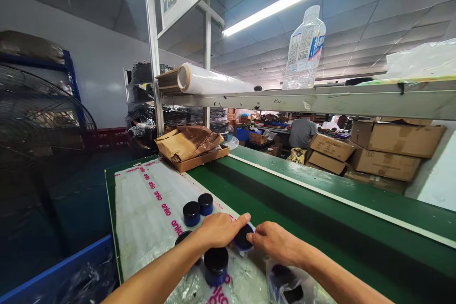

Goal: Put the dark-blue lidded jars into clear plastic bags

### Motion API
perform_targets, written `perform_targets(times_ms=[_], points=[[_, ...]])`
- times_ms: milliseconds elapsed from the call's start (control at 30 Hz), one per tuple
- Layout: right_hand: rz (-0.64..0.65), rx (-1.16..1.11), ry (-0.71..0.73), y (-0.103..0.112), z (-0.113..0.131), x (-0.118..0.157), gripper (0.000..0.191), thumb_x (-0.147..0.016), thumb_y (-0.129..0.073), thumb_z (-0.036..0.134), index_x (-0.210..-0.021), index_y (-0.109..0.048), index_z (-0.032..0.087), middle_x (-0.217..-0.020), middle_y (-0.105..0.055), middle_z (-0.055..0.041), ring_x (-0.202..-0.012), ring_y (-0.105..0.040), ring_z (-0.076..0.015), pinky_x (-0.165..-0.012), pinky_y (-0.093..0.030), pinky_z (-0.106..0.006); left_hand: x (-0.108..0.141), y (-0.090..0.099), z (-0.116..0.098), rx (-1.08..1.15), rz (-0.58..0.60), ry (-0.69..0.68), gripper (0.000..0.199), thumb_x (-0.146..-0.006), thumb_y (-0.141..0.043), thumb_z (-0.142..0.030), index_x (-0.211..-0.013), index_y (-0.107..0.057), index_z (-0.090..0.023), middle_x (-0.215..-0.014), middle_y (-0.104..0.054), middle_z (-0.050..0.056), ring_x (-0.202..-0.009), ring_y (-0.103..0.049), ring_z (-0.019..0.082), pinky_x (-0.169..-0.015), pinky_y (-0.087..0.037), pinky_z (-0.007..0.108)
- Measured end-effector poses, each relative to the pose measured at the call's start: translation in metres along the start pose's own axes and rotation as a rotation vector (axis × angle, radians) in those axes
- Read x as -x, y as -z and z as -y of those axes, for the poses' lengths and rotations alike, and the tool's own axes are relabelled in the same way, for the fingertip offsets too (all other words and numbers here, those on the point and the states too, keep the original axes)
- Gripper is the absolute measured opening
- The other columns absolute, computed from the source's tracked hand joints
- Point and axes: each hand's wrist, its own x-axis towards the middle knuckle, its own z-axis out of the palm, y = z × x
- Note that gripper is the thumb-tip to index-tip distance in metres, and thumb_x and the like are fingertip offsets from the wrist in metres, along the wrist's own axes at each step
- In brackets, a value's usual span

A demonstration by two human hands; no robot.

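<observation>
Between my two hands a black-topped blue cap [243, 238] stands on the plastic-covered surface. My left hand [223, 229] curls against its left side, thumb stretched over its far edge. From the right, my right hand [272, 240] grips the same cap with bent fingers. Other such caps stand around my left forearm: two beyond it [191, 213] [205, 204], one partly hidden behind the forearm, and one nearer me [216, 266]. Below my right wrist, a clear plastic bag [290, 285] holds something dark.
A green conveyor belt [302, 213] runs along the right. An open carton [203, 157] with brown paper sits at the far end. A shelf [338, 100] with a bottle [305, 50] and film roll [213, 80] crosses above. A blue bin [60, 270] is lower left; a person sits far behind.
</observation>
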Motion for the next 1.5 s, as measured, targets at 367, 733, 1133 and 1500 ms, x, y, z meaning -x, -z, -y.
perform_targets(times_ms=[367, 733, 1133, 1500], points=[[-0.055, -0.18, -0.191, 0.007, -0.008, -0.007, 0.03, -0.103, -0.053, 0.04, -0.088, -0.062, 0.016, -0.07, -0.059, 0.0043, -0.055, -0.058, -0.0111, -0.05, -0.047, -0.023, -0.003, -0.001, 0.011, 0.101, 0.018, 0.078, 0.048, -0.086, -0.049, -0.059, -0.084, -0.072, -0.018, -0.084, -0.074, 0.008, -0.084, -0.067, 0.026, -0.07, -0.045, 0.031], [-0.093, -0.199, -0.231, -0.003, -0.005, -0.018, 0.02, -0.101, -0.059, 0.033, -0.097, -0.064, 0.014, -0.078, -0.065, 0.0023, -0.061, -0.062, -0.0114, -0.055, -0.054, -0.025, -0.01, -0.02, 0.01, 0.346, 0.101, 0.082, 0.027, -0.088, -0.048, -0.029, -0.096, -0.069, -0.014, -0.071, -0.072, 0.004, -0.072, -0.071, 0.019, -0.061, -0.052, 0.024], [-0.335, 0.137, 0.013, 0.007, 0.0, 0.006, 0.021, -0.091, -0.045, 0.004, -0.088, -0.059, 0.019, -0.068, -0.066, 0.0011, -0.069, -0.06, -0.0164, -0.061, -0.036, -0.025, 0.017, -0.001, -0.013, -0.027, -0.207, -0.002, 0.029, -0.083, -0.048, -0.017, -0.096, -0.074, -0.019, -0.083, -0.076, 0.006, -0.086, -0.071, 0.024, -0.073, -0.047, 0.029], [-0.455, 0.166, 0.162, 0.013, -0.013, 0.019, 0.028, -0.082, -0.038, 0.003, -0.093, -0.059, 0.02, -0.093, -0.067, -0.0055, -0.085, -0.06, -0.0216, -0.077, -0.04, -0.032, 0.051, -0.008, -0.03, -0.287, -0.136, -0.473, 0.041, -0.084, -0.075, -0.04, -0.12, -0.06, -0.028, -0.128, -0.06, 0.003, -0.107, -0.064, 0.025, -0.083, -0.049, 0.033]])
